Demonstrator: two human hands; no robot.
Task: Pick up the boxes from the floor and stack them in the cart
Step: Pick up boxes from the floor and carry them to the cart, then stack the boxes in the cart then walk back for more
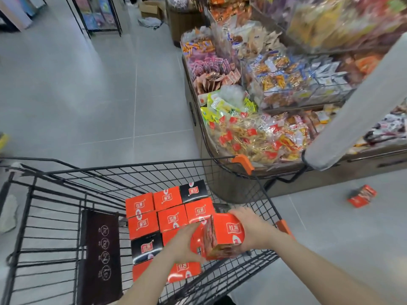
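Note:
Both my hands hold one orange box point(224, 235) over the right side of the black wire cart point(154, 170). My left hand point(185, 244) grips its left side and my right hand point(248, 227) curls round its right side. On the cart floor below lie several orange boxes point(168, 217) and two black ones point(193, 190) in tight rows. One more orange box point(361, 195) lies tilted on the grey floor to the right of the cart.
A low display bin point(253, 119) heaped with snack packets stands just beyond the cart's right corner. A grey pillar point(352, 111) leans across the right. A dark folded child-seat flap point(102, 249) fills the cart's left part. Shelving point(97, 16) stands at the far back.

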